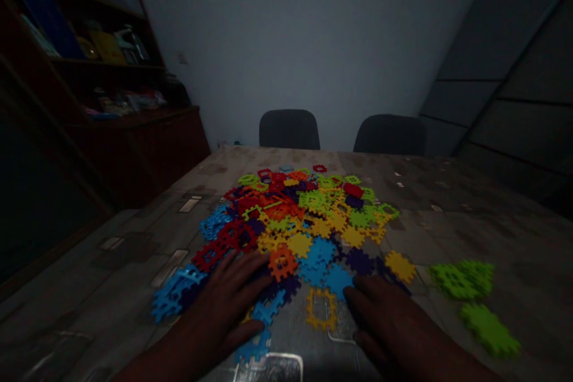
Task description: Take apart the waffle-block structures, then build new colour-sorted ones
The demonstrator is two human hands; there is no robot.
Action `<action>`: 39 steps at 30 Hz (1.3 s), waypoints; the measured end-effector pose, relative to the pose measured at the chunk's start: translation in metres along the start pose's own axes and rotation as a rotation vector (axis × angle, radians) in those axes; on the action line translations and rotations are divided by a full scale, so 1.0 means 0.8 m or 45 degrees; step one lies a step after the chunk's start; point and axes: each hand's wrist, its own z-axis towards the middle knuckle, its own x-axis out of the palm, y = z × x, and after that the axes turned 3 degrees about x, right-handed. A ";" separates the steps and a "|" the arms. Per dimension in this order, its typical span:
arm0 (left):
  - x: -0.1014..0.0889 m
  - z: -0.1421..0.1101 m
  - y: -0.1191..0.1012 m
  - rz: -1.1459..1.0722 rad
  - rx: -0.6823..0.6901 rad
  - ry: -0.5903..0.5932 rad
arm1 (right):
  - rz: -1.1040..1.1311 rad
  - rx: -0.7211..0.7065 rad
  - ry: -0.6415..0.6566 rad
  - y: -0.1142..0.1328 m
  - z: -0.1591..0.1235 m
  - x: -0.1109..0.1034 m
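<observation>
A large pile of flat plastic interlocking tiles with notched edges covers the middle of the table, in red, orange, yellow, green, blue and purple. My left hand (239,292) lies over the near left of the pile, fingers stretched out and thumb apart, above purple and blue tiles. An orange tile (283,262) touches or lies close to its fingertips. On the right, my right hand (387,310) has its fingers slightly bent and thumb apart, fingertips at the edge of a blue tile (339,280). Between the hands lies a yellow square frame tile (308,309).
Several green tiles (463,279) lie apart on the right of the patterned tabletop (430,233). Two dark chairs (289,129) stand at the far edge against a pale wall. Wooden shelves (147,119) are at the left, and a panelled cabinet (514,71) at the right.
</observation>
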 end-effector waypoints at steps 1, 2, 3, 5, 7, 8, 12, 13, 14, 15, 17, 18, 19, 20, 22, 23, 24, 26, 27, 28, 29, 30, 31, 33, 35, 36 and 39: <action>0.002 0.002 0.002 -0.019 -0.008 -0.002 | 0.006 -0.005 0.028 0.004 0.002 -0.005; 0.003 0.004 0.005 -0.041 0.002 -0.005 | 0.022 -0.009 0.050 0.005 0.002 -0.009; 0.003 0.006 0.008 -0.066 0.014 0.000 | 0.049 -0.014 0.066 0.005 0.003 -0.012; -0.003 0.012 0.014 -0.120 -0.003 0.018 | 0.137 -0.020 0.050 0.001 0.003 -0.015; -0.013 0.026 0.021 -0.174 -0.063 0.002 | 0.228 -0.026 -0.045 -0.007 0.002 -0.014; -0.018 0.035 0.023 -0.201 -0.101 -0.015 | 0.259 -0.034 -0.090 -0.011 0.002 -0.013; -0.038 0.074 0.016 -0.266 -0.168 0.096 | 0.304 -0.079 -0.130 -0.017 0.002 -0.009; -0.043 0.079 0.011 -0.261 -0.189 0.171 | 0.314 -0.098 -0.131 -0.016 0.003 -0.009; -0.046 0.082 0.006 -0.252 -0.207 0.231 | 0.323 -0.123 -0.139 -0.015 0.003 -0.007; -0.048 0.083 0.001 -0.245 -0.220 0.264 | 0.331 -0.148 -0.148 -0.014 0.003 -0.006; -0.050 0.077 -0.006 -0.243 -0.218 0.270 | 0.339 -0.195 -0.143 -0.012 0.005 0.000; -0.050 0.073 -0.008 -0.248 -0.201 0.259 | 0.336 -0.213 -0.130 -0.012 0.006 0.003; -0.048 0.068 -0.008 -0.253 -0.178 0.246 | 0.329 -0.226 -0.116 -0.012 0.008 0.007; -0.046 0.065 -0.007 -0.256 -0.155 0.232 | 0.316 -0.234 -0.102 -0.012 0.010 0.010; -0.040 0.061 -0.003 -0.264 -0.102 0.209 | 0.267 -0.235 -0.079 -0.013 0.014 0.016; -0.036 0.062 0.000 -0.268 -0.069 0.186 | 0.238 -0.229 -0.075 -0.013 0.016 0.019; -0.034 0.063 0.002 -0.269 -0.034 0.153 | 0.212 -0.227 -0.070 -0.013 0.017 0.021; -0.031 0.066 0.003 -0.263 0.028 0.062 | 0.187 -0.231 -0.059 -0.014 0.018 0.026; -0.031 0.068 0.003 -0.255 0.054 0.009 | 0.185 -0.235 -0.057 -0.014 0.019 0.028; -0.031 0.070 0.002 -0.246 0.075 -0.045 | 0.189 -0.234 -0.053 -0.015 0.018 0.029; -0.033 0.071 0.002 -0.240 0.085 -0.089 | 0.194 -0.230 -0.049 -0.015 0.018 0.030; -0.034 0.072 0.000 -0.242 0.087 -0.135 | 0.197 -0.224 -0.046 -0.015 0.017 0.029; -0.035 0.072 -0.001 -0.255 0.082 -0.179 | 0.199 -0.216 -0.041 -0.014 0.017 0.028; -0.036 0.069 -0.002 -0.306 0.046 -0.247 | 0.192 -0.195 -0.011 -0.010 0.015 0.022; -0.033 0.065 -0.003 -0.347 0.006 -0.285 | 0.178 -0.174 0.023 -0.005 0.012 0.014; -0.032 0.062 -0.003 -0.343 -0.010 -0.307 | 0.177 -0.165 0.039 -0.003 0.011 0.010; -0.027 0.057 -0.008 -0.273 -0.050 -0.375 | 0.215 -0.150 0.054 0.001 0.006 0.001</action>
